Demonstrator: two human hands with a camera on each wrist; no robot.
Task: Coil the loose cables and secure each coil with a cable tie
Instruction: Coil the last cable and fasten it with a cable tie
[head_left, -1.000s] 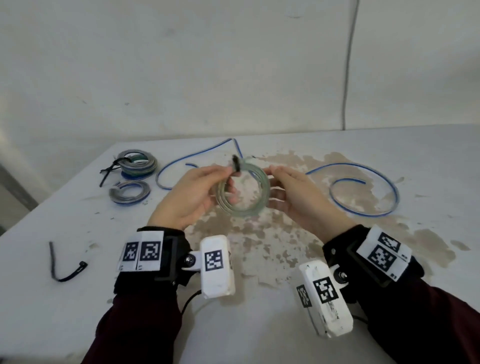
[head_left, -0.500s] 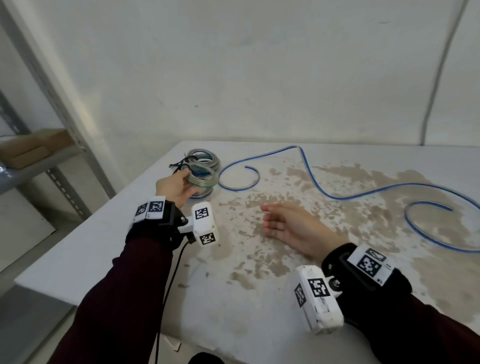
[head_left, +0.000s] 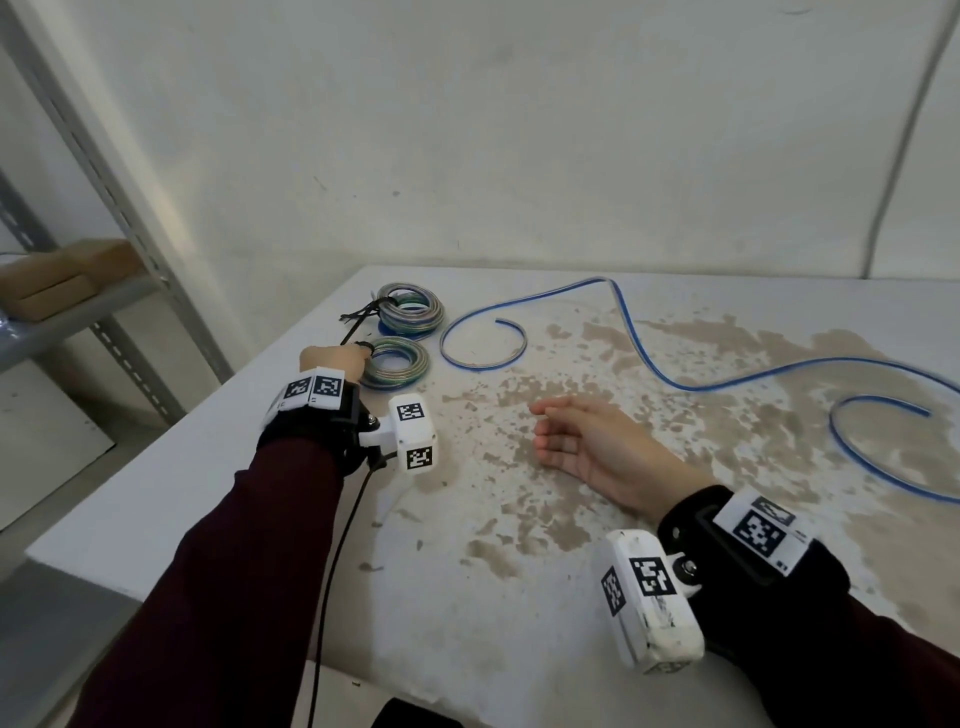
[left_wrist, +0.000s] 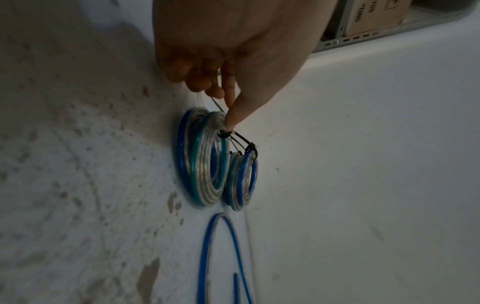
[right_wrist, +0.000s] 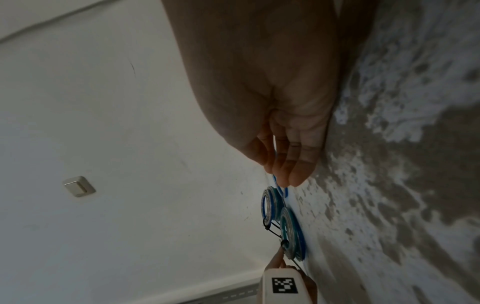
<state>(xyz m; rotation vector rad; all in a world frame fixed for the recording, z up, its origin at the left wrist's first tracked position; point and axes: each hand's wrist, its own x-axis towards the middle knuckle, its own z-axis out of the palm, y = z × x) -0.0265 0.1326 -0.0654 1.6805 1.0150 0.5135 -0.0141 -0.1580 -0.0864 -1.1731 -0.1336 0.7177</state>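
Note:
My left hand (head_left: 337, 359) is at the table's far left with its fingers curled. Its fingertip (left_wrist: 230, 123) touches the black cable tie (left_wrist: 225, 134) of a green-and-silver coil (head_left: 397, 362), and the tie's tail runs between the fingers. This coil (left_wrist: 205, 164) lies on a blue one. Behind it sits another tied stack of coils (head_left: 411, 313), also visible as the far coils (left_wrist: 244, 179). A loose blue cable (head_left: 644, 358) snakes from the coils off to the right. My right hand (head_left: 582, 441) rests open on the table's middle, holding nothing.
The white table (head_left: 218, 467) is brown-stained, and its left edge is close beside my left arm. A metal shelf rack (head_left: 119, 218) with cardboard boxes (head_left: 67, 275) stands to the left. The wall runs right behind the table.
Both hands held the coil in front of me a second ago. My left hand has carried it left onto the near coil; my right hand let go and lies on the table.

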